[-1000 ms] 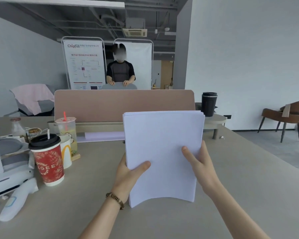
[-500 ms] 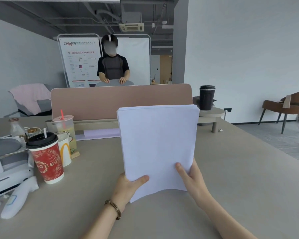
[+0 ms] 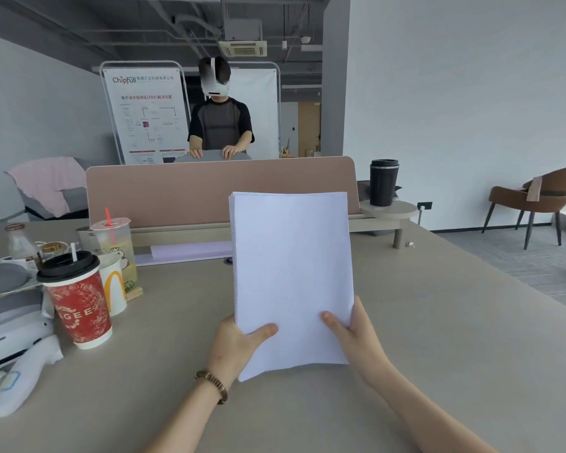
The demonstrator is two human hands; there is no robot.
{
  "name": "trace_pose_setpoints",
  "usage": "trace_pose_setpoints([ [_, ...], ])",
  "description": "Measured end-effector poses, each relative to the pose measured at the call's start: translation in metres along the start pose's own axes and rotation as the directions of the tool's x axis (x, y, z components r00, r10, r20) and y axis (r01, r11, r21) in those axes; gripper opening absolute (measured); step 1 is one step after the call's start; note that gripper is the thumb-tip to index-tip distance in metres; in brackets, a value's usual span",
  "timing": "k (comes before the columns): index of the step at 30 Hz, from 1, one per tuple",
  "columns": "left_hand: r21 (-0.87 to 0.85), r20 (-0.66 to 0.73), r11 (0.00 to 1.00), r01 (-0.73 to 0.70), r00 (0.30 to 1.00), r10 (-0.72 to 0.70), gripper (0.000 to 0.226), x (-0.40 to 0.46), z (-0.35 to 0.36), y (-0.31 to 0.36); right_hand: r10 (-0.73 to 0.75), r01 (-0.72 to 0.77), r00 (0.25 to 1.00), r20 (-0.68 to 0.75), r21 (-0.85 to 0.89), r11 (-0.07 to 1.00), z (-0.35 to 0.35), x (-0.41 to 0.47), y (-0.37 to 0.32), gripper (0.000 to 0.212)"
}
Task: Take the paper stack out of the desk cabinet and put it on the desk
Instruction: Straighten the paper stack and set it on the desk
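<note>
Holding paper stack point(image 3: 293, 276) upright, 2-hand grip | left hand point(image 3: 234, 346), right hand point(image 3: 356, 338) closed on it | above desk point(image 3: 438, 338)

The setting is an open-plan office. A long table point(image 3: 438, 322) carries a pink divider screen point(image 3: 209, 188); a company poster stand point(image 3: 144, 116), exposed ceiling ducts point(image 3: 190, 24), a ceiling air-conditioning unit point(image 3: 242, 49) and a lounge chair point(image 3: 536, 194) are visible.

Both hands, left point(image 3: 234, 346) and right point(image 3: 356, 338), grip the thick white paper stack point(image 3: 293, 276) by its lower edge above the beige table point(image 3: 438, 338).
</note>
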State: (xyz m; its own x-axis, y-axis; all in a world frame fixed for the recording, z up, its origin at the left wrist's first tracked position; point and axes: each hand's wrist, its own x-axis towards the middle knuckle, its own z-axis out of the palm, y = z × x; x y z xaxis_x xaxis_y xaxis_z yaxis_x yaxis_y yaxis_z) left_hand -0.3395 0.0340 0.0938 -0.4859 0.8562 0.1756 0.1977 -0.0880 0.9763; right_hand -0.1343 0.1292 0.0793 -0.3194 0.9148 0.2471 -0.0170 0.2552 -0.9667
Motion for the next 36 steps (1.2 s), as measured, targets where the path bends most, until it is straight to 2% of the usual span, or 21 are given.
trace_pose_setpoints([
  [7, 0.004, 0.076, 0.999, -0.043, 0.996, 0.043, 0.041, -0.001, 0.052, 0.021, 0.069, -0.071, 0.991, -0.119, -0.017, 0.997, -0.059, -0.004, -0.016, 0.032],
  [12, -0.093, 0.110, 0.996, -0.004, 0.994, 0.014, 0.039, -0.010, 0.115, 0.025, 0.076, -0.097, 0.977, -0.199, -0.094, 0.991, -0.118, -0.008, -0.019, 0.034],
  [19, -0.070, 0.193, 0.993, 0.090, 0.978, -0.075, 0.035, -0.012, 0.206, 0.020, 0.121, -0.179, 0.957, -0.263, -0.211, 0.961, -0.204, -0.002, 0.005, 0.037],
  [24, 0.028, 0.204, 0.994, 0.107, 0.973, -0.111, 0.036, -0.003, 0.264, 0.018, 0.141, -0.212, 0.945, -0.295, -0.227, 0.950, -0.257, 0.017, 0.017, 0.045],
  [30, 0.214, 0.133, 0.975, 0.061, 0.987, -0.091, 0.044, 0.015, 0.322, 0.031, 0.179, -0.272, 0.930, -0.321, -0.276, 0.922, -0.310, 0.052, 0.039, 0.059],
  [36, 0.353, 0.130, 0.934, 0.058, 0.985, -0.110, 0.047, 0.034, 0.373, 0.035, 0.209, -0.330, 0.921, -0.330, -0.369, 0.869, -0.353, 0.082, 0.051, 0.047],
])
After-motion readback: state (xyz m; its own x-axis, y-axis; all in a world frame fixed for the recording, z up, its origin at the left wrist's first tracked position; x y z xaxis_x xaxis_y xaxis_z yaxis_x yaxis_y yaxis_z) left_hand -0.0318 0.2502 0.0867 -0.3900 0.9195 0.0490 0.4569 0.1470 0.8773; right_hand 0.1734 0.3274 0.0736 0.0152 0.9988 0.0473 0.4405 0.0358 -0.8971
